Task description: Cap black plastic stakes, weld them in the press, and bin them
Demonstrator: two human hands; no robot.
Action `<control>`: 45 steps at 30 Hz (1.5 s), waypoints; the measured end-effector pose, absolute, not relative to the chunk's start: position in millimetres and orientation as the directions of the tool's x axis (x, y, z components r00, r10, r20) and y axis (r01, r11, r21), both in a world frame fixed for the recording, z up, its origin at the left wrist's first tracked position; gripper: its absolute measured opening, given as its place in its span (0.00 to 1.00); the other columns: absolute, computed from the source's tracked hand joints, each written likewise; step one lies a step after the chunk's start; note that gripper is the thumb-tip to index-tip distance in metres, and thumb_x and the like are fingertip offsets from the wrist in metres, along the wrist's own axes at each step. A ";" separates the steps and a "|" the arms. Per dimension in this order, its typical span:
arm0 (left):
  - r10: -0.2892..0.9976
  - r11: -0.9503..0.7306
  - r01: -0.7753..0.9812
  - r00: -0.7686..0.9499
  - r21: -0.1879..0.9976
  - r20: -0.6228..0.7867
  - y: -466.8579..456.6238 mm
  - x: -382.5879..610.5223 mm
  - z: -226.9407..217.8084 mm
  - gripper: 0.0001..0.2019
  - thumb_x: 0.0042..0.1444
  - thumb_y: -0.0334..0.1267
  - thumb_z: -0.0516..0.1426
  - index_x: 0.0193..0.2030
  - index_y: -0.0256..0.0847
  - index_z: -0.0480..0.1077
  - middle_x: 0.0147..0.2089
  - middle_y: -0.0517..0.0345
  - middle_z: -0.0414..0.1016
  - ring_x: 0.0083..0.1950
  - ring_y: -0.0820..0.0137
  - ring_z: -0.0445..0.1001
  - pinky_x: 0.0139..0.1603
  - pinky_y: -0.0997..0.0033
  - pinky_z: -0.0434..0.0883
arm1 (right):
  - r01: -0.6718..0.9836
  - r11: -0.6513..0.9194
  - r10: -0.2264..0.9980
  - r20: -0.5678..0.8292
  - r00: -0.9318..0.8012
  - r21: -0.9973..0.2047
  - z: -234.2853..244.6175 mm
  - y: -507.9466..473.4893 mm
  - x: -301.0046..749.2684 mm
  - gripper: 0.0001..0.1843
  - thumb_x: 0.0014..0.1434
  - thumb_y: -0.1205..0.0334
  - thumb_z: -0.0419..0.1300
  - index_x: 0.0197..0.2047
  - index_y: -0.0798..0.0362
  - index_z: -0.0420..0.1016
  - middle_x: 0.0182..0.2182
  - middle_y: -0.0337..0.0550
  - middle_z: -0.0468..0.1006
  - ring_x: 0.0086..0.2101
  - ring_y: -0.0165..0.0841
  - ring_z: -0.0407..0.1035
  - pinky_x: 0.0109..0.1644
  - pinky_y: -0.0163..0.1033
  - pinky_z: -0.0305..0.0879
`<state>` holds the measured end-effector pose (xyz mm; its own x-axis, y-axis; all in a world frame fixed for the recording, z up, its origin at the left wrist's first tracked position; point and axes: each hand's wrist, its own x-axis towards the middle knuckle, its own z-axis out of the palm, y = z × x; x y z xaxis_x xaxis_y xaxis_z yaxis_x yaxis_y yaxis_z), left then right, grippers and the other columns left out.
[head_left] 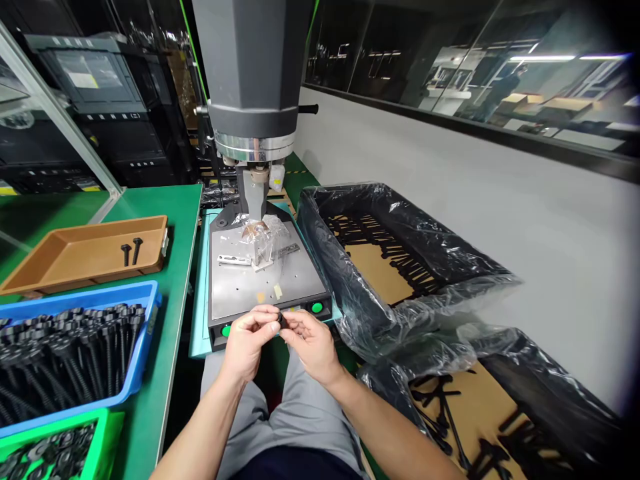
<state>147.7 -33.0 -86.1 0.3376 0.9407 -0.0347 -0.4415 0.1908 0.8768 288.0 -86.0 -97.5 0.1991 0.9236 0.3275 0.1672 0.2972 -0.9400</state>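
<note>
My left hand [250,340] and my right hand [309,341] meet just in front of the machine's base, above my lap. Both pinch a small black part [282,321] between their fingertips. Behind them lies the grey metal plate [265,283] of a press machine, with a fixture covered in clear film [257,237] under the machine's head [255,73]. Two green buttons [317,307] sit on the front edge of the base.
On the green table at left stand a brown tray [60,260] with two black bolts [131,251], a blue bin [145,313] of long black parts and a green bin [107,427]. Cardboard boxes lined with black plastic [350,267] hold black parts on my right.
</note>
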 end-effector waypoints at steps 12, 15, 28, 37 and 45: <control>0.956 -0.019 -0.283 0.275 0.959 0.100 -31.5 150.2 -92.2 0.06 0.48 0.35 0.66 0.35 0.43 0.80 0.45 0.51 0.76 0.49 0.64 0.74 0.51 0.63 0.71 | 0.075 0.269 0.904 0.279 0.324 -0.960 -102.5 -75.8 278.2 0.11 0.54 0.64 0.66 0.41 0.51 0.74 0.33 0.41 0.78 0.33 0.32 0.74 0.38 0.36 0.73; 0.946 -0.150 -0.156 0.263 0.976 0.188 -34.0 149.5 -91.3 0.08 0.52 0.37 0.63 0.40 0.44 0.79 0.47 0.50 0.77 0.51 0.62 0.74 0.53 0.61 0.71 | -0.021 0.255 0.907 0.231 0.352 -0.967 -109.2 -73.8 277.6 0.12 0.52 0.65 0.66 0.41 0.51 0.74 0.33 0.41 0.78 0.34 0.33 0.74 0.40 0.38 0.74; 0.923 -0.265 0.004 0.289 0.964 0.252 -17.8 149.8 -101.0 0.18 0.56 0.41 0.59 0.54 0.49 0.73 0.60 0.50 0.69 0.59 0.60 0.68 0.58 0.59 0.68 | -0.308 0.110 0.981 0.053 0.187 -0.945 -114.0 -52.2 284.8 0.23 0.54 0.58 0.65 0.53 0.50 0.71 0.39 0.45 0.77 0.38 0.36 0.73 0.44 0.43 0.72; 0.953 -0.279 0.073 -0.104 0.957 0.286 92.3 115.4 -77.6 0.19 0.52 0.45 0.61 0.50 0.43 0.72 0.60 0.48 0.68 0.61 0.59 0.66 0.62 0.57 0.61 | -0.384 0.010 0.986 -0.054 0.156 -0.923 -112.0 18.5 262.9 0.19 0.46 0.59 0.66 0.43 0.54 0.75 0.32 0.40 0.76 0.30 0.30 0.69 0.35 0.35 0.65; 0.966 -0.128 -0.023 0.226 0.992 0.130 143.1 118.0 -51.2 0.26 0.45 0.44 0.66 0.51 0.39 0.72 0.51 0.45 0.75 0.55 0.59 0.71 0.53 0.62 0.66 | -0.434 -0.118 0.988 -0.150 0.039 -0.893 -114.2 83.2 240.7 0.29 0.45 0.61 0.64 0.52 0.51 0.67 0.32 0.38 0.74 0.25 0.29 0.69 0.24 0.31 0.56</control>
